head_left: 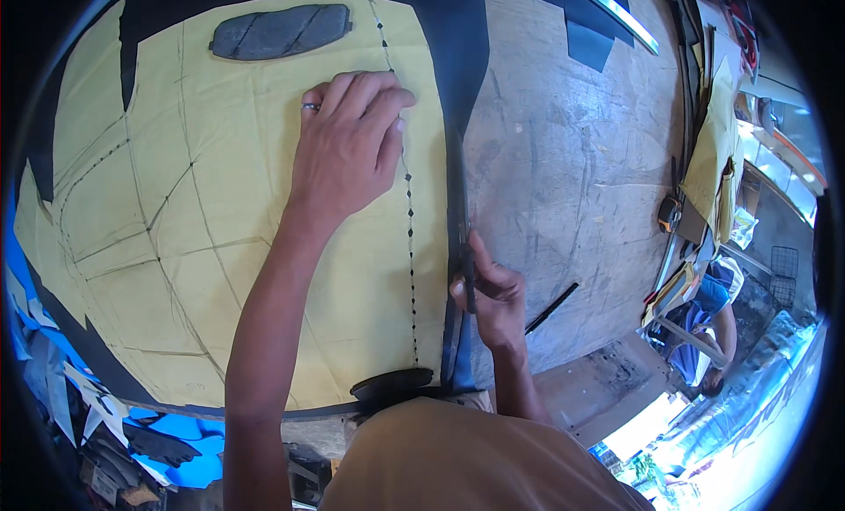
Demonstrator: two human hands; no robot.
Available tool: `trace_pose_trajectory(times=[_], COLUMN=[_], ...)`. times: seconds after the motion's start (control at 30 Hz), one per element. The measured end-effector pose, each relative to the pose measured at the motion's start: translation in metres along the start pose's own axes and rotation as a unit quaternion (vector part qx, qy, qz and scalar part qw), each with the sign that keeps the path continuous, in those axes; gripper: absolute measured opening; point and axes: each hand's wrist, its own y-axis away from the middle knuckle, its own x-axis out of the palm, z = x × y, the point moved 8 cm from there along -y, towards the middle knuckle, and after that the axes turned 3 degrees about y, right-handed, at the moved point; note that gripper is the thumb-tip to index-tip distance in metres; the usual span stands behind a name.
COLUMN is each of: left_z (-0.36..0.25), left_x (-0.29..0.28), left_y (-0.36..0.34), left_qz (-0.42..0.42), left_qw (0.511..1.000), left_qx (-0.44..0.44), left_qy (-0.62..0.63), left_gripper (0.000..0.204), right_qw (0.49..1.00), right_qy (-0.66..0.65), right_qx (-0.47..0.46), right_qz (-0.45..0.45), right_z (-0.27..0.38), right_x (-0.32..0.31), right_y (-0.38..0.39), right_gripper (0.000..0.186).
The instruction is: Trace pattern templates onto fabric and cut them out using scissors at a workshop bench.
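A yellow paper pattern (pixel 343 273) marked with pencil lines and a row of dark dots lies over dark sheet material (pixel 460 36). My left hand (pixel 348 141) rests on the pattern near its right side, fingers somewhat bent and pressing down, holding nothing. My right hand (pixel 495 300) is closed around what looks like a pair of dark scissors (pixel 468 278), seen edge-on, at the strip of dark sheet along the pattern's right edge. A grey grooved block (pixel 282 32), like a brake pad, sits on the pattern's far end; another dark piece (pixel 392 384) lies at its near edge.
A black pen (pixel 552 308) lies on the worn wooden table (pixel 563 176), right of my right hand. A metal ruler (pixel 616 16) is at the far edge, a tape measure (pixel 670 214) at the right. Blue scraps (pixel 189 449) lie lower left. Another person (pixel 709 322) is at right.
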Motion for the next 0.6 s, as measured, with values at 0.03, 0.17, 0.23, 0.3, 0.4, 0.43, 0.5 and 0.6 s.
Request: trace_pose_trajectory(times=[0.03, 0.17, 0.23, 0.3, 0.4, 0.43, 0.5, 0.6], left_z=[0.0, 0.002, 0.003, 0.004, 0.005, 0.005, 0.005, 0.004], left_x=[0.0, 0.002, 0.003, 0.003, 0.002, 0.001, 0.0, -0.001], left_y=[0.0, 0.0, 0.0, 0.001, 0.002, 0.002, 0.001, 0.0], left_qz=[0.001, 0.004, 0.006, 0.006, 0.002, 0.001, -0.001, -0.005], left_qw=[1.0, 1.0, 1.0, 1.0, 1.0, 1.0, 1.0, 1.0], left_qx=[-0.003, -0.009, -0.009, -0.009, -0.01, -0.01, -0.012, -0.015], left_qy=[0.0, -0.001, 0.0, 0.001, 0.003, 0.004, 0.01, 0.026], left_gripper=[0.024, 0.027, 0.03, 0.031, 0.03, 0.03, 0.031, 0.032], right_qw=[1.0, 1.0, 1.0, 1.0, 1.0, 1.0, 1.0, 0.999], right_qy=[-0.007, -0.022, -0.022, -0.022, -0.023, -0.024, -0.027, -0.038], right_qx=[0.001, -0.002, -0.012, -0.017, 0.0, 0.006, 0.002, -0.008], right_qz=[-0.004, -0.005, 0.008, 0.014, 0.015, 0.016, 0.014, 0.008], right_z=[0.003, 0.006, 0.004, 0.005, 0.003, 0.003, 0.007, 0.012], right_x=[0.002, 0.003, 0.0, 0.0, 0.002, 0.002, 0.005, 0.009], right_y=[-0.002, -0.006, -0.007, -0.008, -0.008, -0.008, -0.01, -0.014], right_gripper=[0.074, 0.074, 0.074, 0.074, 0.074, 0.074, 0.074, 0.074])
